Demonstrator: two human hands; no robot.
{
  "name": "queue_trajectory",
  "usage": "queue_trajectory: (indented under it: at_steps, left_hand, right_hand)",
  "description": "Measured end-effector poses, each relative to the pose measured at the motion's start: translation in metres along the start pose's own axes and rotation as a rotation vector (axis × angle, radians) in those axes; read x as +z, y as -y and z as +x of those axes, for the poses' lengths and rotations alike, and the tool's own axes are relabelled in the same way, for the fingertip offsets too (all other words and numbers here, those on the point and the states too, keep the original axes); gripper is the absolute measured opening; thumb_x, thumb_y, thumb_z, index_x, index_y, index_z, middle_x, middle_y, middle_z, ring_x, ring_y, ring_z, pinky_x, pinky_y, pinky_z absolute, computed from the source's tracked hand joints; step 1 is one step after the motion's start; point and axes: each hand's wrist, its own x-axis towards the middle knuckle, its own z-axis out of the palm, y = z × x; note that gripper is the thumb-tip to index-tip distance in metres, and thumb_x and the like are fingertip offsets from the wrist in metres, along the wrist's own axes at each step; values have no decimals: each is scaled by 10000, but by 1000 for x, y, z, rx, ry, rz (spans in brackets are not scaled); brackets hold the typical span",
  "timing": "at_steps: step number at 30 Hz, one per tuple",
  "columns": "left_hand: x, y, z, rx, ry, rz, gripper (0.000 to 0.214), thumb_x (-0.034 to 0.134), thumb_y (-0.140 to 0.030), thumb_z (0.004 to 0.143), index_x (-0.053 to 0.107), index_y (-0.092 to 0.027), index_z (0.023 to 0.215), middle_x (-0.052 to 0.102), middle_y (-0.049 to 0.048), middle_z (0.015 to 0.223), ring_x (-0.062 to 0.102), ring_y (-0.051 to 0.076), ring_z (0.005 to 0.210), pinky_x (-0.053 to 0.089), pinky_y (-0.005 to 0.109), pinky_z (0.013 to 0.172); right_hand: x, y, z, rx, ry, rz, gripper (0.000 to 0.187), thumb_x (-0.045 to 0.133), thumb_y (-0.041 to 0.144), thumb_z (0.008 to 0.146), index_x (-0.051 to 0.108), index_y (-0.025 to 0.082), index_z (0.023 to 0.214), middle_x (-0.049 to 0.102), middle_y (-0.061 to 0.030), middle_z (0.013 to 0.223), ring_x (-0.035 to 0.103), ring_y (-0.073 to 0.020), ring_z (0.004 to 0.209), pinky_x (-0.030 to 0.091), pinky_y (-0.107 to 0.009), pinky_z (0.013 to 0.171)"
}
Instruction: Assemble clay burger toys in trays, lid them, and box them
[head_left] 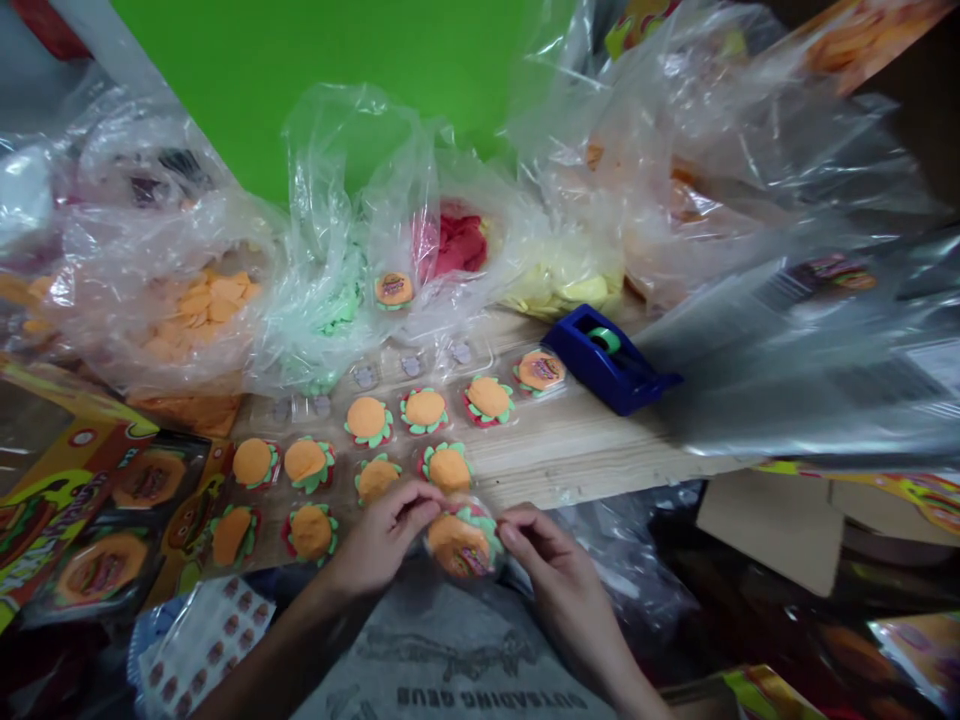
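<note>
Both my hands hold one small burger-shaped toy (459, 540) in a clear round case, close to my body at the wooden board's (600, 455) near edge. My left hand (382, 535) pinches its left side with fingers curled. My right hand (544, 560) pinches its right side the same way. Just beyond lie several more burger pieces (425, 408) with orange tops and green frills, set in rows on the board. A few empty clear cases (411, 366) lie behind them.
A blue tape dispenser (607, 360) sits right of the rows. Clear plastic bags hold orange discs (202, 305), green pieces (341, 305), red pieces (459, 242) and yellow pieces (559, 290). Printed burger boxes (90, 520) lie at left, a sticker sheet (202, 635) near my lap.
</note>
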Motion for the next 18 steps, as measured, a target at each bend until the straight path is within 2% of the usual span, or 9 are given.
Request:
queue_trajectory:
  at_steps: [3,6,11,14,18]
  left_hand:
    - [-4,-4,2,78,110,111,226,450,-317,881,631,-186,844,607,19,861,543,148,852,390,249,790]
    - [-1,-1,2,40,169,82,189,477,-317,861,611,-184,856,577,9,837,522,140,814,383,240,744]
    - [9,17,-7,-113,111,-71,163,553,-329,731,482,-187,768,477,-26,720,438,124,687,357,232,636]
    - [15,21,-12,-94,47,-41,161,510,-345,753,458,-195,725,477,-20,712,433,132,698,356,245,661]
    - [21,21,-15,-60,19,-18,183,462,-368,805,466,-197,741,497,-13,731,454,137,709,365,248,661]
  right_hand:
    - [3,6,0,8,130,-74,302,691,468,713,706,190,831,666,-47,787,592,-187,765,462,-289,718]
    - [2,12,2,-27,169,-146,283,669,464,729,720,200,819,683,-54,792,607,-199,785,467,-308,746]
    - [-2,10,0,-2,158,-128,296,668,477,724,697,184,749,648,-33,723,585,-171,715,468,-283,709]
    - [-2,6,-5,38,140,-82,322,671,494,719,667,172,727,630,-29,707,569,-164,700,459,-273,686]
    - [-2,2,-10,57,90,-33,324,678,495,719,643,173,704,616,-22,702,553,-159,686,450,-272,672]
